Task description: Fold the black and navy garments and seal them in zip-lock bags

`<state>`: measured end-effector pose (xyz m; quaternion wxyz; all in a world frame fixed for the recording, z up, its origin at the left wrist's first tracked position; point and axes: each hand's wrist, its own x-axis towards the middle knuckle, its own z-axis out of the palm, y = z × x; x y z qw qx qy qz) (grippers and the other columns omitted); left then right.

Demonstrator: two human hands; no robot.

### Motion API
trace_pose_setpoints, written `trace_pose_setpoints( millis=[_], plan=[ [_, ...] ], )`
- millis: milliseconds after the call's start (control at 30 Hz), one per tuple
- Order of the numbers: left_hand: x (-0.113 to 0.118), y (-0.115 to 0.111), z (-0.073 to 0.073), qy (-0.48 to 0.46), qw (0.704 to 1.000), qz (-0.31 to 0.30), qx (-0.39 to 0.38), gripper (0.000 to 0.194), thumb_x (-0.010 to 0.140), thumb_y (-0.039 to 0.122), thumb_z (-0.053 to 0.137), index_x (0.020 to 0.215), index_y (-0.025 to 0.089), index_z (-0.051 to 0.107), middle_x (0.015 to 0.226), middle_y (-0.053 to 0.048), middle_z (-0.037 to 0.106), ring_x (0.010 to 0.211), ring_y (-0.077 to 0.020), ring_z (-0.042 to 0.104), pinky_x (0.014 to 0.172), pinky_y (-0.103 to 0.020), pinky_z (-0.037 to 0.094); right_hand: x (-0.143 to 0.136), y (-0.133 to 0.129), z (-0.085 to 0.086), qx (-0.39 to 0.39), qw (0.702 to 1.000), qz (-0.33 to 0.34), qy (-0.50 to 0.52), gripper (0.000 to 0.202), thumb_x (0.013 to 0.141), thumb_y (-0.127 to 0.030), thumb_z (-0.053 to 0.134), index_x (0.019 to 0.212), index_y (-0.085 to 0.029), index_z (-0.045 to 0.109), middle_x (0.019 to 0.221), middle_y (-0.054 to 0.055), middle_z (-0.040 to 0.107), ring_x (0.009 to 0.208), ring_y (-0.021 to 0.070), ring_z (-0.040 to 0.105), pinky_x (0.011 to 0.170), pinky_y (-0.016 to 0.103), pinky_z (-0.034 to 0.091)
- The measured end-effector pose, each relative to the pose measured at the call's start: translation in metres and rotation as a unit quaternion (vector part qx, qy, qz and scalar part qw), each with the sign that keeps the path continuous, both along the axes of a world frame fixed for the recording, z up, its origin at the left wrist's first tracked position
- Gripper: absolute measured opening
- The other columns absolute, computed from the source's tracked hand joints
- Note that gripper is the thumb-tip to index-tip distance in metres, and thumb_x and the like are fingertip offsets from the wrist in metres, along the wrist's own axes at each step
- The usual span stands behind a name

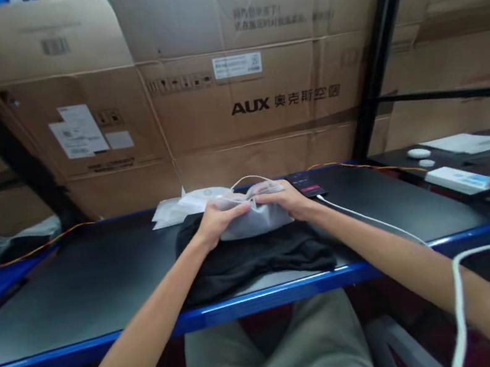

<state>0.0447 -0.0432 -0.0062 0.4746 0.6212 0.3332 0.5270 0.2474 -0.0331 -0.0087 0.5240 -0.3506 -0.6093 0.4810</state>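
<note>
Both of my hands grip a translucent white plastic bag [256, 222] above a black cloth [248, 261]. My left hand [216, 221] pinches the bag's upper left part, thumb pointing inward. On the other side my right hand [287, 198] pinches its upper right part, with the thumb close to the left one. What the bag contains, if anything, I cannot make out. The folded black cloth lies under the bag, near the table's front edge. Behind my left hand are white packets or sheets [183, 206].
A phone [306, 186] lies behind my right hand, with a white cable [372, 212] running from it past my right forearm. The dark table [79, 286] has a blue front edge. Large cardboard boxes [196, 116] stand behind it; a power strip [458, 179] is at the right.
</note>
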Motion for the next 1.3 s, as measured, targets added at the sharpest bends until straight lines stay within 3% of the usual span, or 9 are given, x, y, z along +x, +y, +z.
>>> trace_pose_setpoints(
  millis=[233,467,633,867,1000,1100,1167,1233,1300],
  plan=[
    [0.007,0.002,-0.001,-0.055,0.995,0.082,-0.017,0.036,0.051,0.042,0.090,0.074,0.016,0.080,0.082,-0.007,0.079,0.081,-0.0253,0.072,0.076,-0.033,0.056,-0.002,-0.002,0.004,0.026,0.999,-0.022,-0.005,0.025,0.056,-0.033,0.085,0.071,-0.018,0.073,0.072,-0.001,0.070,0.071,0.0157,0.060,0.073,0.029,0.045],
    [0.011,0.006,-0.006,-0.072,0.989,0.132,-0.013,0.035,0.065,0.049,0.082,0.068,0.015,0.073,0.065,-0.003,0.072,0.062,-0.0181,0.066,0.060,-0.027,0.052,-0.002,0.000,0.000,0.024,0.998,-0.063,-0.016,0.041,0.065,-0.053,0.079,0.080,-0.015,0.075,0.072,0.001,0.070,0.066,0.0157,0.057,0.065,0.029,0.043],
    [0.003,0.008,-0.006,-0.050,0.993,0.111,0.003,0.037,0.067,0.052,0.080,0.069,0.016,0.073,0.068,-0.002,0.072,0.063,-0.0169,0.065,0.060,-0.026,0.051,0.001,-0.003,0.002,0.014,1.000,-0.004,-0.023,0.036,0.057,-0.039,0.087,0.083,-0.017,0.075,0.081,0.001,0.073,0.074,0.0176,0.062,0.071,0.030,0.047],
    [-0.001,0.007,-0.004,0.039,0.999,0.009,0.019,0.035,0.059,0.042,0.088,0.080,0.015,0.080,0.085,-0.008,0.078,0.080,-0.0247,0.071,0.077,-0.034,0.055,0.004,0.004,-0.003,0.007,0.999,-0.039,-0.013,0.026,0.053,-0.029,0.085,0.073,-0.018,0.071,0.075,-0.001,0.071,0.073,0.0180,0.063,0.078,0.033,0.049],
    [-0.008,0.020,-0.008,0.029,0.994,0.095,0.050,0.028,0.063,0.039,0.084,0.077,0.015,0.079,0.080,-0.005,0.077,0.082,-0.0240,0.069,0.079,-0.032,0.053,0.004,0.011,-0.006,0.014,0.999,-0.019,-0.039,0.043,0.059,-0.038,0.085,0.095,-0.019,0.071,0.099,0.005,0.075,0.094,0.0239,0.067,0.090,0.038,0.050],
    [-0.018,0.029,-0.007,-0.006,0.980,0.190,0.063,0.028,0.069,0.042,0.079,0.074,0.015,0.074,0.076,-0.004,0.074,0.086,-0.0244,0.068,0.076,-0.029,0.052,0.006,0.014,-0.007,0.069,0.985,-0.146,-0.062,0.059,0.059,-0.041,0.085,0.109,-0.020,0.063,0.116,0.010,0.070,0.105,0.0263,0.065,0.094,0.042,0.051],
    [-0.019,0.028,-0.003,-0.025,0.974,0.214,0.065,0.032,0.075,0.047,0.073,0.076,0.016,0.072,0.078,-0.004,0.074,0.091,-0.0255,0.069,0.074,-0.028,0.053,0.005,0.013,-0.007,0.117,0.969,-0.196,-0.089,0.061,0.061,-0.042,0.084,0.112,-0.020,0.058,0.118,0.011,0.067,0.107,0.0255,0.065,0.094,0.042,0.051],
    [-0.014,0.022,0.000,-0.030,0.979,0.190,0.062,0.038,0.077,0.052,0.070,0.085,0.016,0.073,0.088,-0.007,0.076,0.095,-0.0266,0.070,0.077,-0.030,0.055,0.002,0.008,-0.008,0.120,0.979,-0.130,-0.100,0.060,0.064,-0.043,0.082,0.114,-0.021,0.057,0.117,0.010,0.067,0.104,0.0239,0.066,0.094,0.041,0.052],
    [-0.005,0.011,0.001,-0.014,0.992,0.110,0.061,0.045,0.072,0.052,0.075,0.101,0.017,0.073,0.108,-0.010,0.075,0.107,-0.0284,0.068,0.087,-0.033,0.056,-0.003,0.002,-0.009,0.084,0.992,-0.010,-0.092,0.064,0.066,-0.042,0.082,0.121,-0.022,0.055,0.120,0.010,0.066,0.104,0.0234,0.067,0.093,0.040,0.054]
  ],
)
